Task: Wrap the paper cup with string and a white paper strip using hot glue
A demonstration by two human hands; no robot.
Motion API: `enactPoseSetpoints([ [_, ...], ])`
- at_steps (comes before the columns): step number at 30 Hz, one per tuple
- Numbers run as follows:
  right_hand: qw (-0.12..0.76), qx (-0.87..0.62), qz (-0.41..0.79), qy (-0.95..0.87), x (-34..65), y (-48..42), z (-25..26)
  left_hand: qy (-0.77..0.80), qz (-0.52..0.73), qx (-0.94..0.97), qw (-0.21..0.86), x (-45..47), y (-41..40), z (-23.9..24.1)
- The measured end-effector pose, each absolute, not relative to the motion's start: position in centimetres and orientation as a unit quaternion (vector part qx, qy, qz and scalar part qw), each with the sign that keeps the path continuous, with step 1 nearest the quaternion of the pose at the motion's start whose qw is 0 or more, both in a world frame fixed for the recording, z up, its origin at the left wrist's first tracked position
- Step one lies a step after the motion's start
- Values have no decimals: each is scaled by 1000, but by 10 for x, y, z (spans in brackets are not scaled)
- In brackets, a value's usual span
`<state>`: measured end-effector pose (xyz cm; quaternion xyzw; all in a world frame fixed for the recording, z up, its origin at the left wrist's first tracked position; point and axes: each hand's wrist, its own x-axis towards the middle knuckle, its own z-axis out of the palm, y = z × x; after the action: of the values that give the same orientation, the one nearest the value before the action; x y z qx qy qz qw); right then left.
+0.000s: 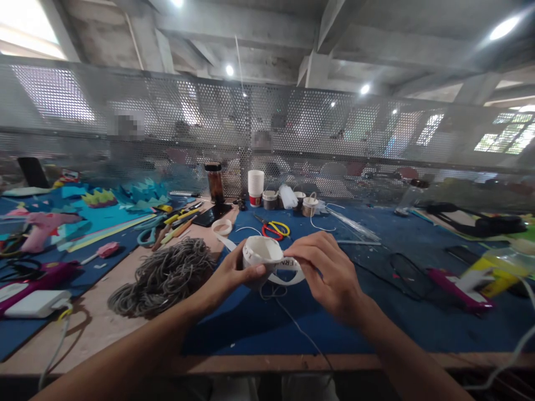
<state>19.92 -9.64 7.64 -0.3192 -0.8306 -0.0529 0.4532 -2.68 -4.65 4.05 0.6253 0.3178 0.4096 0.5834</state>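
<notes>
My left hand (236, 273) is wrapped round a small paper cup (262, 250), tilted with its white inside towards me. A white ribbon with dark printed letters (288, 273) runs round the cup's rim. Just to the right, my right hand (328, 273) pinches the ribbon between thumb and fingertips. Part of the ribbon loops below the cup, and a roll of white ribbon (221, 227) lies behind my left hand. Thin white cord (292, 317) trails over the blue mat beneath the cup.
Grey yarn (163, 275) is heaped at the left. Scissors with red and yellow handles (273, 229) lie behind the cup. Stacked paper cups (256, 186), a brown jar (215, 184) and a phone (212, 215) are farther back. A purple tool (460, 289) lies right, a pink glue gun (45, 225) left.
</notes>
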Motion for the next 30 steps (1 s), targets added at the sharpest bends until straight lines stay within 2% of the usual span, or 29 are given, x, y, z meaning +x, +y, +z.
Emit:
enactPoseSetpoints([
  [3, 441, -305, 1, -844, 203, -101, 78, 308, 438, 615, 579, -27, -42, 36],
  [7, 350, -310, 66, -881, 206, -103, 69, 316, 456, 601, 576, -28, -38, 33],
  [13, 255, -327, 36, -909, 210, -99, 51, 331, 466, 570, 591, -27, -38, 32],
  [15, 268, -339, 8, -902, 210, -99, 52, 336, 464, 567, 592, -26, -38, 32],
  [21, 393, -351, -61, -848, 202, -97, 60, 327, 452, 591, 583, -22, -39, 31],
  [30, 405, -353, -112, -836, 192, -90, 55, 325, 439, 604, 581, -25, -39, 25],
])
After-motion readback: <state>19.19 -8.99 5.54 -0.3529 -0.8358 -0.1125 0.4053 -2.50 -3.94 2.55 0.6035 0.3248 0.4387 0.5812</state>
